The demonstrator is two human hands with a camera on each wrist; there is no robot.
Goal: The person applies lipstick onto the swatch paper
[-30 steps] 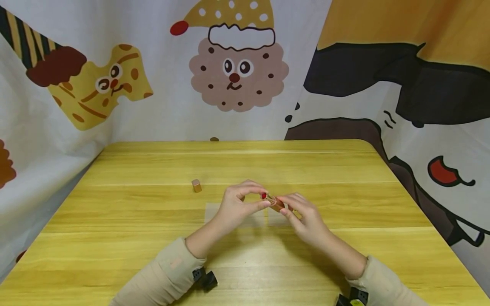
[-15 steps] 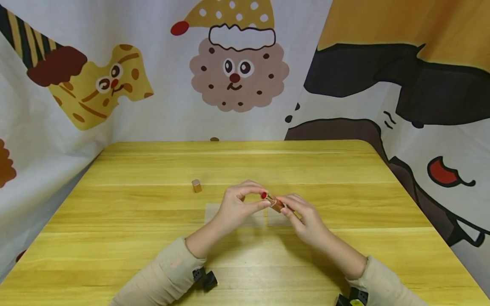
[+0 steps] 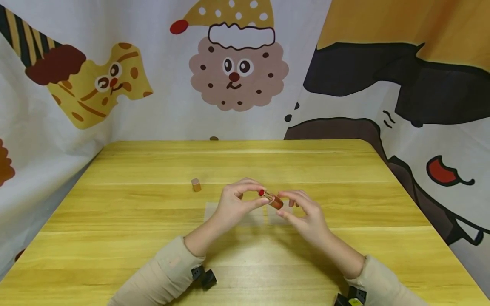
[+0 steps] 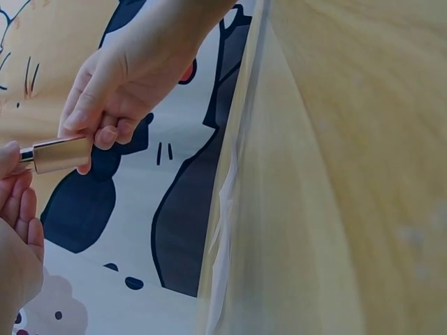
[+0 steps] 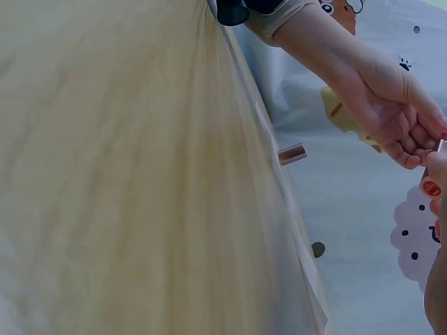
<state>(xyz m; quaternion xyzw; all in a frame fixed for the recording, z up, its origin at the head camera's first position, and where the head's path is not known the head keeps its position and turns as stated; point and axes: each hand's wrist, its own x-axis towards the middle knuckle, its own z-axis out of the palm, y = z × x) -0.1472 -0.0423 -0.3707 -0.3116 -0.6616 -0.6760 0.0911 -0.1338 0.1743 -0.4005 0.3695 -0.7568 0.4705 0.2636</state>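
A lipstick [image 3: 274, 201] with a red tip and a copper-gold base is held above the table, its cap off. My left hand [image 3: 238, 203] pinches it near the red end between thumb and fingers. Around the base end, my right hand [image 3: 309, 216] has its thumb and index finger spread, with a gap showing beside the base. In the left wrist view the gold base [image 4: 61, 155] ends right at the right hand's fingertips [image 4: 78, 120]. The lipstick cap [image 3: 196, 185] stands on the table, left of and beyond my left hand.
Pale, see-through rectangles [image 3: 210, 211] lie on the wooden table [image 3: 153, 255] under the hands. A printed curtain [image 3: 153, 119] hangs behind the table's far edge. Small black devices [image 3: 208, 279] sit at both sleeve cuffs.
My right thumb and fingers have spread away from the lipstick base, leaving more of it in sight. My left hand keeps its pinch, moved slightly up and left.
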